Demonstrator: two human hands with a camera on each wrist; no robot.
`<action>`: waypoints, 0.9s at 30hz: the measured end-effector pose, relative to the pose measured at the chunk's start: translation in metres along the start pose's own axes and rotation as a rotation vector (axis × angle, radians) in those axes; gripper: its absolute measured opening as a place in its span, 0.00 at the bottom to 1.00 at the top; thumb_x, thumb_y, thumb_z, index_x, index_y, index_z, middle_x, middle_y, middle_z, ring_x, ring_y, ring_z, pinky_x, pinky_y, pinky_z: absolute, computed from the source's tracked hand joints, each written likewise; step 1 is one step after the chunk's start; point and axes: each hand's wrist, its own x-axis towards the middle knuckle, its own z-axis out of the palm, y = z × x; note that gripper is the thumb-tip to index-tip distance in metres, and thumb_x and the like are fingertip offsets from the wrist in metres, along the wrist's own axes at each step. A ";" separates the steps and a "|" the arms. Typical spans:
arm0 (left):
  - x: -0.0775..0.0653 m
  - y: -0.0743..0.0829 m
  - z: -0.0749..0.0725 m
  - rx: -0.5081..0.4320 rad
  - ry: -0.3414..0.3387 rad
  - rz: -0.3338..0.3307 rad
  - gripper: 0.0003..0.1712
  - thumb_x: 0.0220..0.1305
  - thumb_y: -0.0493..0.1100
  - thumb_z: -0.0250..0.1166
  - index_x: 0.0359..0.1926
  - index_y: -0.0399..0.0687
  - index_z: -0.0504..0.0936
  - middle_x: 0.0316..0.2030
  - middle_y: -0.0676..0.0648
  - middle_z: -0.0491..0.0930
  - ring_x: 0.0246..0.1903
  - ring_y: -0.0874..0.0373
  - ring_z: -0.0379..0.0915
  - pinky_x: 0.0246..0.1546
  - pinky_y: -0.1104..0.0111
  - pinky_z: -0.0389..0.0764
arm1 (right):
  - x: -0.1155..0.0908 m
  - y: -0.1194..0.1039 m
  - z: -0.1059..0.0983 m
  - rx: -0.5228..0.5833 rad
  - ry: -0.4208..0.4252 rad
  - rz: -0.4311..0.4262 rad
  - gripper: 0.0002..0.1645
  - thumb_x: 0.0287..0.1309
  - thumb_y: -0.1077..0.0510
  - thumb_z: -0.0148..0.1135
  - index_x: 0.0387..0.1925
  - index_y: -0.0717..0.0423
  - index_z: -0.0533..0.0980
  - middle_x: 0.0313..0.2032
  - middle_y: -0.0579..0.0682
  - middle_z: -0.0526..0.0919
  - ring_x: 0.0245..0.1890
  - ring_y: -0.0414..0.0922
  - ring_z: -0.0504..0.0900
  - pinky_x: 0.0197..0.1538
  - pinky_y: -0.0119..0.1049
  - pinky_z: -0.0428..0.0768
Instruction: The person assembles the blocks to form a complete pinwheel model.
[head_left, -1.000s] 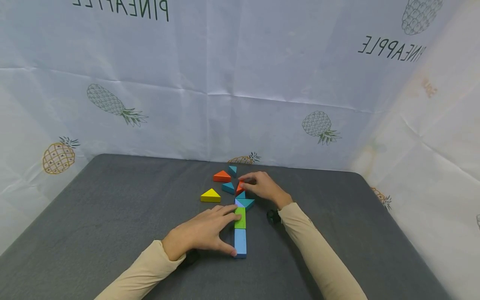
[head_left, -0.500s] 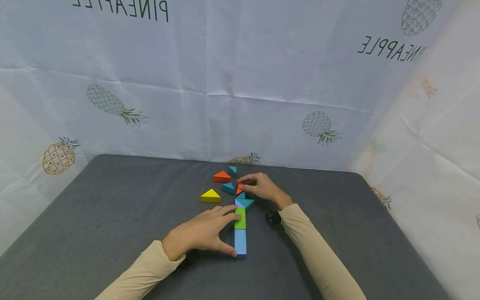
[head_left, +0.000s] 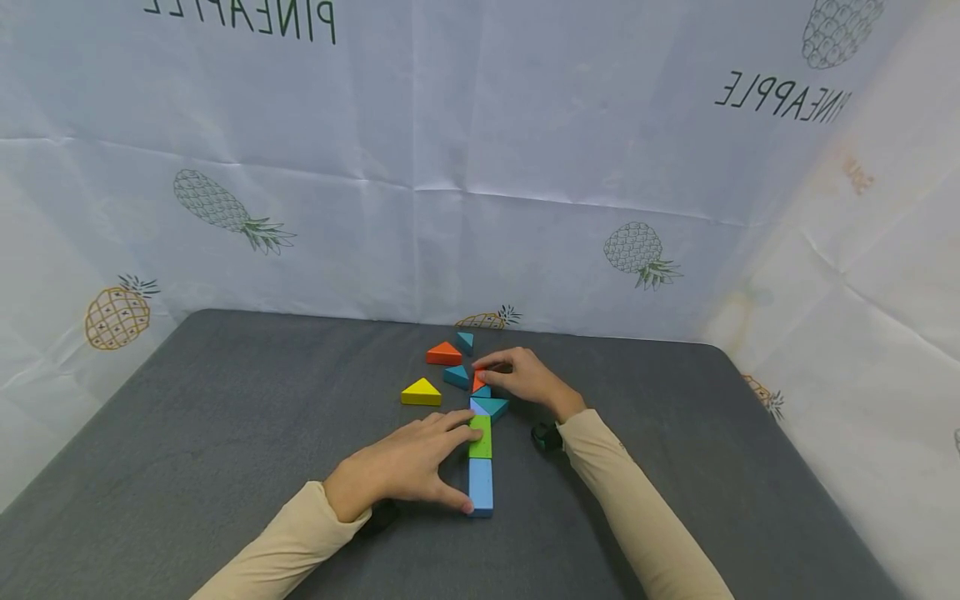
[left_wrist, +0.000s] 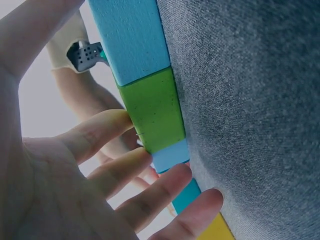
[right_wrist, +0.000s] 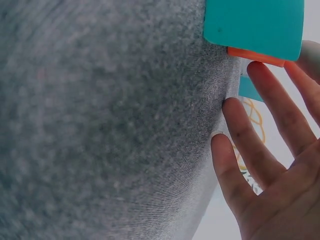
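Observation:
A light-blue block and a green block lie end to end in a row. My left hand rests along the row's left side, its fingers spread at the green block and its thumb at the blue block's near end. Beyond the green block, a lilac triangle and a teal triangular block meet, then a small blue triangle. My right hand pinches a red-orange triangular block against the far side of that blue triangle; the fingers partly hide it.
Left of the row lie a yellow triangular block, a blue triangular block and an orange one. A small teal triangle sits near the far edge of the grey table. A pineapple-print cloth hangs behind.
My right hand has shifted slightly nearer and to the left, turning the red-orange triangle into closer line with the row. The left hand has stayed in place.

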 end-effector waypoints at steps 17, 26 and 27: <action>-0.002 0.001 0.000 0.002 0.019 0.031 0.51 0.50 0.69 0.72 0.71 0.54 0.69 0.75 0.46 0.57 0.72 0.42 0.57 0.66 0.45 0.67 | -0.004 0.004 0.003 -0.048 0.026 -0.086 0.19 0.73 0.56 0.53 0.60 0.54 0.78 0.57 0.53 0.83 0.47 0.44 0.82 0.52 0.41 0.81; -0.001 0.000 0.000 0.003 0.022 0.030 0.50 0.50 0.69 0.73 0.71 0.54 0.69 0.76 0.46 0.57 0.72 0.42 0.57 0.66 0.46 0.67 | -0.006 0.004 0.003 -0.028 0.028 -0.089 0.18 0.74 0.58 0.51 0.59 0.53 0.79 0.55 0.53 0.84 0.37 0.42 0.76 0.43 0.34 0.75; -0.001 0.000 0.000 0.002 0.023 0.030 0.50 0.50 0.69 0.73 0.71 0.54 0.69 0.75 0.46 0.57 0.72 0.42 0.57 0.66 0.46 0.67 | -0.006 0.004 0.004 -0.028 0.026 -0.091 0.18 0.74 0.58 0.51 0.59 0.53 0.79 0.55 0.53 0.83 0.39 0.42 0.77 0.45 0.35 0.76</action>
